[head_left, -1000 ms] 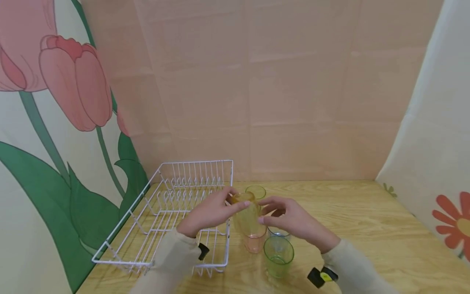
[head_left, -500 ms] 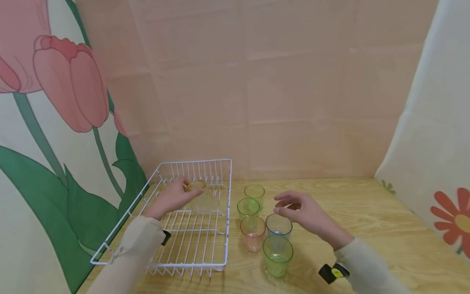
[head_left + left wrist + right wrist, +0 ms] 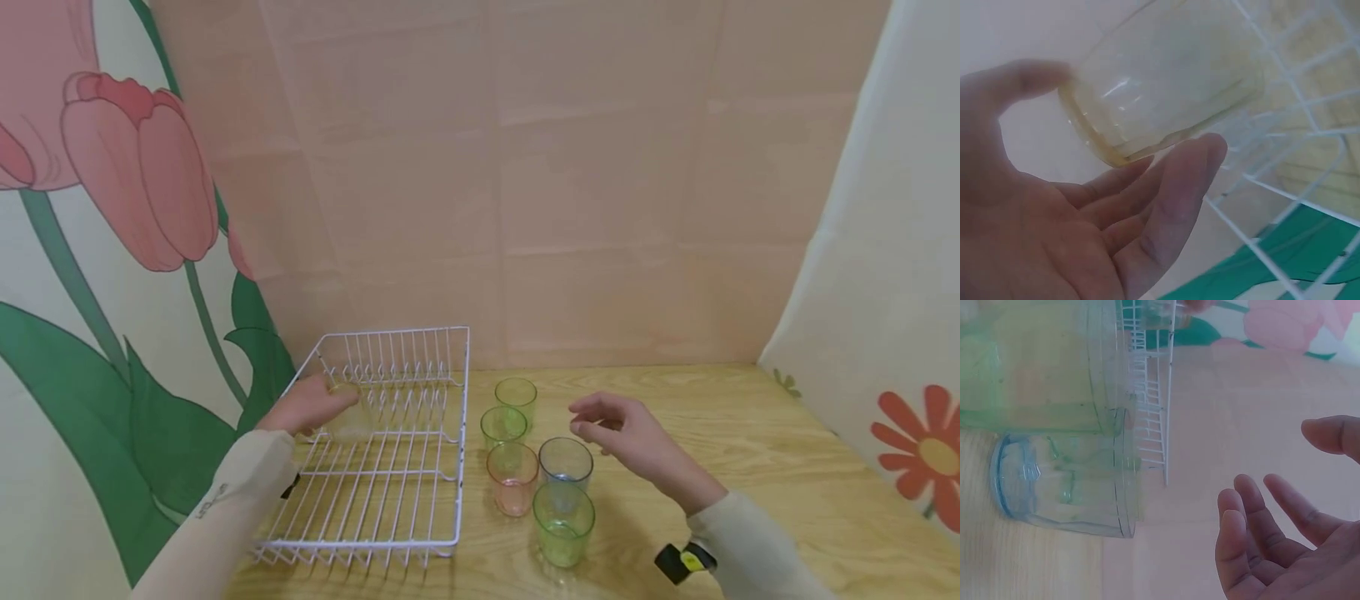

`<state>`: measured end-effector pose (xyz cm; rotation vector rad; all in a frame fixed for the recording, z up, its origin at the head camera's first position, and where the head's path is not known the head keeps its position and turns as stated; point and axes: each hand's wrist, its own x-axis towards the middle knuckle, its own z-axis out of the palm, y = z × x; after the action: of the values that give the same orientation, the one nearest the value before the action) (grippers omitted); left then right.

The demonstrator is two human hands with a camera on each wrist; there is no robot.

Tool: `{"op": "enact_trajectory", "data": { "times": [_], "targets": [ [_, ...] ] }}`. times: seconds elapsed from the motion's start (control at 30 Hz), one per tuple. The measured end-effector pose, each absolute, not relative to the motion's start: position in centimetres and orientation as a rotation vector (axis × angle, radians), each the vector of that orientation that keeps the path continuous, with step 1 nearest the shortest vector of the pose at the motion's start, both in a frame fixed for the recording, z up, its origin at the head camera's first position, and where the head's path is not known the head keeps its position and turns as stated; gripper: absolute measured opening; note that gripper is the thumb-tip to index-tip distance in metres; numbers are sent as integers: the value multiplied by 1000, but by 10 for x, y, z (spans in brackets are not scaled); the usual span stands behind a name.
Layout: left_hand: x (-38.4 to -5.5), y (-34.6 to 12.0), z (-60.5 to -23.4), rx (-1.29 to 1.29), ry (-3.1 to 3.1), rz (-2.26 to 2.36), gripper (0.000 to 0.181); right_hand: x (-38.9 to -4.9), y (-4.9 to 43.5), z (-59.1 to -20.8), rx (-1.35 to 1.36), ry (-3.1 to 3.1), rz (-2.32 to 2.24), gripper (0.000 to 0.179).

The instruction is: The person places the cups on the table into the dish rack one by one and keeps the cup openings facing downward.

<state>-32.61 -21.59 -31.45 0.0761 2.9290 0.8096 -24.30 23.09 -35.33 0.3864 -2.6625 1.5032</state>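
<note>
Before a pink wall [image 3: 525, 208], the left hand [image 3: 307, 406] pinches the yellow cup [image 3: 1160, 87] on or above the white rack [image 3: 463, 400], likely placing it, which next needs softly letting go; the loose right hand [image 3: 630, 433] holds nothing.

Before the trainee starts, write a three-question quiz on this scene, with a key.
1. Who holds the yellow glass: (a) the left hand, (b) the right hand, (c) both hands?
2. True or false: the blue glass stands outside the white rack.
3. How many green glasses stand on the table?

Key: 1. a; 2. True; 3. Three.
</note>
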Motion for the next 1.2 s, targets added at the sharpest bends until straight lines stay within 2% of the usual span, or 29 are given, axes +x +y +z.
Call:
{"op": "enact_trajectory", "data": {
  "times": [0.13,0.3,0.37,0.53,0.6,0.9,1.07,1.13,1.2],
  "targets": [
    [-327,-227,-320,34,2890,836,45,-244,232,-358,373,-2655,1524,37],
    [-328,-238,-330,-30,2837,916,76,-245,233,-361,358,-2655,1541,38],
    [-329,-242,-334,-68,2826,927,80,-245,233,-362,355,-2657,1539,38],
    [-331,-245,-342,-144,2830,839,44,-245,234,-363,362,-2662,1530,38],
    [-333,-246,-346,-135,2829,823,35,-244,234,-363,357,-2666,1530,38],
    [-337,-252,-356,-105,2846,866,37,-243,231,-365,352,-2696,1555,37],
    [-336,-256,-355,-128,2830,898,30,-245,231,-366,343,-2695,1542,34],
    [-337,-257,-355,-136,2816,893,44,-245,230,-367,349,-2687,1547,34],
    [-338,-259,-356,-136,2803,890,68,-245,230,-368,359,-2679,1556,35]
  ]
}}
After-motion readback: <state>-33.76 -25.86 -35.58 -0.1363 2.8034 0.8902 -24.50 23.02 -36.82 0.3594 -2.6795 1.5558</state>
